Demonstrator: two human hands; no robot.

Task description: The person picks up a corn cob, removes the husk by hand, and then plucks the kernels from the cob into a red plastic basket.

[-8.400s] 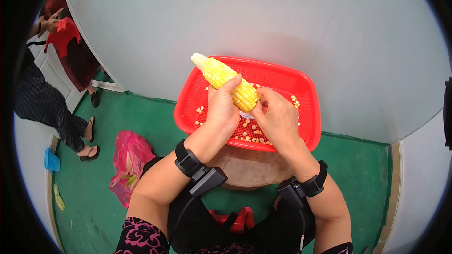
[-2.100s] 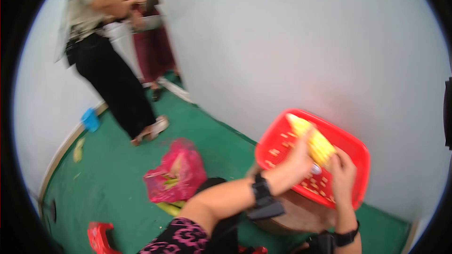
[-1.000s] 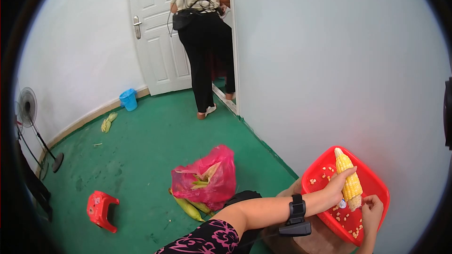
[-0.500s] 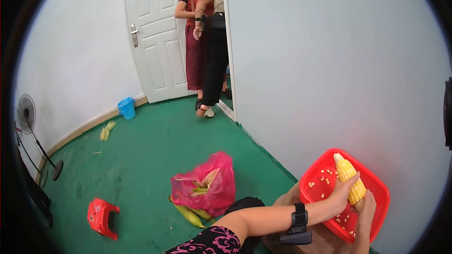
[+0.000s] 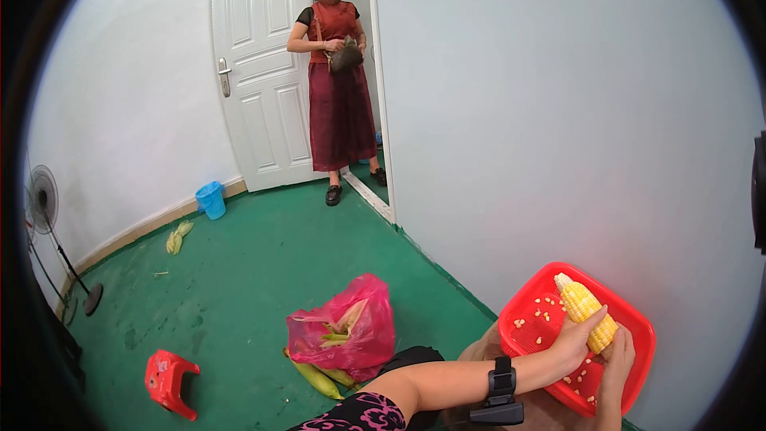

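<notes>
A yellow corn cob (image 5: 583, 310), its pale tip partly bare of kernels, is tilted over a red plastic basket (image 5: 648, 341). My left hand (image 5: 573, 345) is closed round the cob's middle, its thumb lying along the kernels. At the lower end, my right hand (image 5: 617, 361) grips the cob's base, which is mostly hidden by the fingers. Loose corn kernels (image 5: 539, 313) lie scattered in the basket, to the left of and below the hands. A black device is strapped to my left wrist.
A pink plastic bag (image 5: 371, 334) with husks sits on the green floor, unshucked corn (image 5: 313, 379) beside it. A red stool (image 5: 166, 383), blue bin (image 5: 211, 200), loose husks (image 5: 179, 237) and fan (image 5: 60, 239) stand or lie leftward. A person (image 5: 341, 112) is at the doorway.
One person in black trousers has gone out of view at the doorway, leaving the person in the red skirt fully visible. My hands keep their hold on the cob; the view has shifted slightly.
</notes>
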